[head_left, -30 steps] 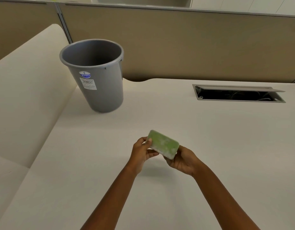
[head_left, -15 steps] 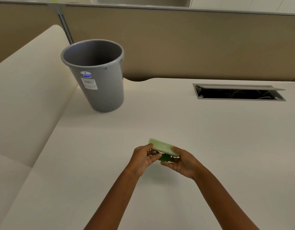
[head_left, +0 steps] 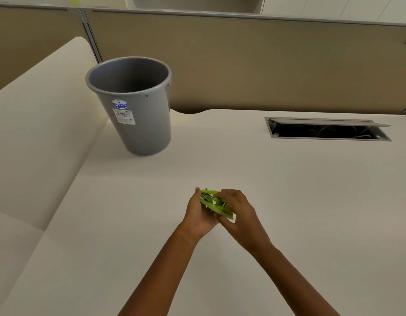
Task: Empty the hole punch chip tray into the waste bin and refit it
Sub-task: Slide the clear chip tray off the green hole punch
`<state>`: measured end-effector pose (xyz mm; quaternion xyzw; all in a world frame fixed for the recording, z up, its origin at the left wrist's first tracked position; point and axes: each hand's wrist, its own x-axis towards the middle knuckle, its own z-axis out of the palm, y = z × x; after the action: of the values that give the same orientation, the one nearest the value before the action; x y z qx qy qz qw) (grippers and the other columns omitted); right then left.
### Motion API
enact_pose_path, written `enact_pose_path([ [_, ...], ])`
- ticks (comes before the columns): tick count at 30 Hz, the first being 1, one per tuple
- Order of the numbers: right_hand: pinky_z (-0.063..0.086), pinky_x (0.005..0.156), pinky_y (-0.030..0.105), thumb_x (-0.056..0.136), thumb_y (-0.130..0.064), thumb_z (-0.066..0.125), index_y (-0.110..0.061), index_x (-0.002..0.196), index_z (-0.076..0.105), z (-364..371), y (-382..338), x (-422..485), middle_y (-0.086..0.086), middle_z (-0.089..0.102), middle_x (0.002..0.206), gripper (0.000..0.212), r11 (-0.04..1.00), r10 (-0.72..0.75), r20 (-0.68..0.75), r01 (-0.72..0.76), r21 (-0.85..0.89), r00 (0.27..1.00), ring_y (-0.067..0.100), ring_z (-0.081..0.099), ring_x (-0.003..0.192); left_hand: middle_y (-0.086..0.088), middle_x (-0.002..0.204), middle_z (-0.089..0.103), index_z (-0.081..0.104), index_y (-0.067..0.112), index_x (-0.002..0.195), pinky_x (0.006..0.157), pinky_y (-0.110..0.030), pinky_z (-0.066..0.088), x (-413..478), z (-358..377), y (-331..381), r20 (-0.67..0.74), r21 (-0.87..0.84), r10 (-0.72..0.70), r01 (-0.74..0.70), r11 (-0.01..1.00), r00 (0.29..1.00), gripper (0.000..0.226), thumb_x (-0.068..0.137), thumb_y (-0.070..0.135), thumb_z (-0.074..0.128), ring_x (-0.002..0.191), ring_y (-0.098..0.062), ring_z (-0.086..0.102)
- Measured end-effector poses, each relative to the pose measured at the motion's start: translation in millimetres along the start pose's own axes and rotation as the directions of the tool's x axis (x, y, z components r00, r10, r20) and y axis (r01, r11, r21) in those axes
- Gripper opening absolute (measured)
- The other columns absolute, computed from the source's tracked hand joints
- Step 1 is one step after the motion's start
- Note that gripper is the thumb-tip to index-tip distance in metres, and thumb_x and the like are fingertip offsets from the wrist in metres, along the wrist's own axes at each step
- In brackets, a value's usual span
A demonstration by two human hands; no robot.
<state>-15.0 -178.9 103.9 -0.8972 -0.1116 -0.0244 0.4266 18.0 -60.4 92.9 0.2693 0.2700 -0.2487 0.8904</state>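
Observation:
A small green hole punch [head_left: 214, 202] is held between both hands just above the white desk [head_left: 288, 201], near its middle front. My left hand [head_left: 198, 214] cups it from below and the left. From the right, my right hand [head_left: 237, 213] grips it with fingers over its top. The punch is tilted, its metal parts facing up, and my fingers hide much of it. I cannot tell the chip tray apart from the body. The grey waste bin [head_left: 138, 124] stands upright on the desk at the far left, well apart from my hands.
An open cable slot [head_left: 327, 131] with a raised flap is set into the desk at the back right. A tan partition wall [head_left: 243, 65] runs behind the desk. A second cream surface [head_left: 33, 133] adjoins on the left.
The punch has been turned over in my hands, from its pale flat base facing up to its green and metal side facing up. My right hand has moved over the top of it.

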Motion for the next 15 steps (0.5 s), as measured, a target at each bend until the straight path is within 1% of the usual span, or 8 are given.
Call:
enact_pose_path([
  [1, 0.032, 0.083, -0.007, 0.080, -0.012, 0.064, -0.018, 0.121, 0.056, 0, -2, -1, -0.006, 0.046, 0.124, 0.042, 0.999, -0.044, 0.033, 0.044, -0.021, 0.999, 0.004, 0.048, 0.110, -0.011, 0.067, 0.073, 0.059, 0.015, 0.084, 0.064, -0.034, 0.056, 2, -1, 0, 0.005, -0.002, 0.015, -0.015, 1.000, 1.000, 0.050, 0.097, 0.048, 0.023, 0.072, -0.024, 0.065],
  [3, 0.029, 0.089, -0.007, 0.079, -0.018, 0.067, -0.019, 0.122, 0.056, -3, -5, -1, -0.008, 0.040, 0.128, 0.044, 0.996, -0.085, 0.083, 0.084, 0.017, 0.993, 0.003, 0.043, 0.116, -0.012, 0.072, 0.073, 0.062, 0.016, 0.086, 0.071, -0.039, 0.050, 6, -3, 0, -0.008, -0.030, 0.041, -0.042, 0.999, 0.999, 0.053, 0.097, 0.050, 0.022, 0.079, -0.025, 0.062],
  [5, 0.037, 0.098, 0.004, 0.078, -0.023, 0.070, -0.019, 0.116, 0.060, -7, -10, 1, -0.007, 0.043, 0.128, 0.039, 0.990, -0.048, 0.083, 0.037, 0.133, 0.995, 0.000, 0.045, 0.117, -0.013, 0.078, 0.071, 0.061, 0.013, 0.095, 0.068, -0.037, 0.054, 9, -6, 1, -0.013, -0.047, 0.048, -0.048, 0.998, 0.999, 0.058, 0.095, 0.054, 0.019, 0.076, -0.027, 0.067],
  [7, 0.048, 0.099, 0.025, 0.080, -0.023, 0.068, -0.019, 0.113, 0.062, -11, -16, 4, -0.005, 0.047, 0.125, 0.034, 0.970, 0.040, 0.040, -0.048, 0.239, 0.998, 0.000, 0.051, 0.111, -0.014, 0.072, 0.074, 0.061, 0.011, 0.096, 0.068, -0.036, 0.057, 11, -9, 0, 0.015, -0.072, 0.032, -0.030, 0.997, 0.999, 0.065, 0.093, 0.059, 0.018, 0.073, -0.028, 0.069],
  [8, 0.050, 0.098, 0.031, 0.083, -0.024, 0.064, -0.018, 0.117, 0.060, -13, -19, 6, -0.003, 0.048, 0.126, 0.035, 0.973, 0.050, -0.012, -0.046, 0.225, 0.999, 0.003, 0.053, 0.110, -0.016, 0.073, 0.075, 0.062, 0.010, 0.098, 0.076, -0.039, 0.054, 11, -10, 0, 0.035, -0.089, 0.023, -0.020, 0.996, 0.999, 0.067, 0.092, 0.060, 0.018, 0.081, -0.029, 0.067],
  [10, 0.050, 0.095, 0.029, 0.089, -0.025, 0.055, -0.016, 0.128, 0.051, -16, -24, 8, 0.003, 0.047, 0.132, 0.041, 0.993, -0.013, -0.122, 0.027, 0.112, 0.992, 0.011, 0.053, 0.115, -0.018, 0.082, 0.075, 0.062, 0.011, 0.106, 0.086, -0.043, 0.048, 10, -9, 1, 0.072, -0.114, 0.022, -0.013, 0.993, 0.997, 0.066, 0.091, 0.060, 0.020, 0.093, -0.030, 0.062],
  [13, 0.043, 0.092, 0.018, 0.093, -0.028, 0.046, -0.015, 0.137, 0.038, -14, -26, 9, 0.002, 0.043, 0.140, 0.047, 0.995, -0.082, -0.066, 0.077, -0.067, 0.995, 0.014, 0.050, 0.120, -0.017, 0.081, 0.076, 0.071, 0.012, 0.093, 0.065, -0.040, 0.061, 6, -6, 1, 0.136, -0.112, 0.024, -0.009, 0.994, 0.990, 0.067, 0.092, 0.058, 0.022, 0.077, -0.031, 0.072],
  [15, 0.046, 0.094, 0.025, 0.094, -0.027, 0.045, -0.014, 0.137, 0.039, -10, -26, 10, 0.004, 0.050, 0.135, 0.045, 0.994, -0.025, 0.026, 0.027, -0.102, 0.999, 0.017, 0.053, 0.116, -0.013, 0.072, 0.076, 0.078, 0.014, 0.070, 0.054, -0.038, 0.060, 5, -4, 1, 0.160, -0.114, 0.034, -0.015, 0.993, 0.987, 0.072, 0.093, 0.056, 0.024, 0.064, -0.028, 0.073],
])
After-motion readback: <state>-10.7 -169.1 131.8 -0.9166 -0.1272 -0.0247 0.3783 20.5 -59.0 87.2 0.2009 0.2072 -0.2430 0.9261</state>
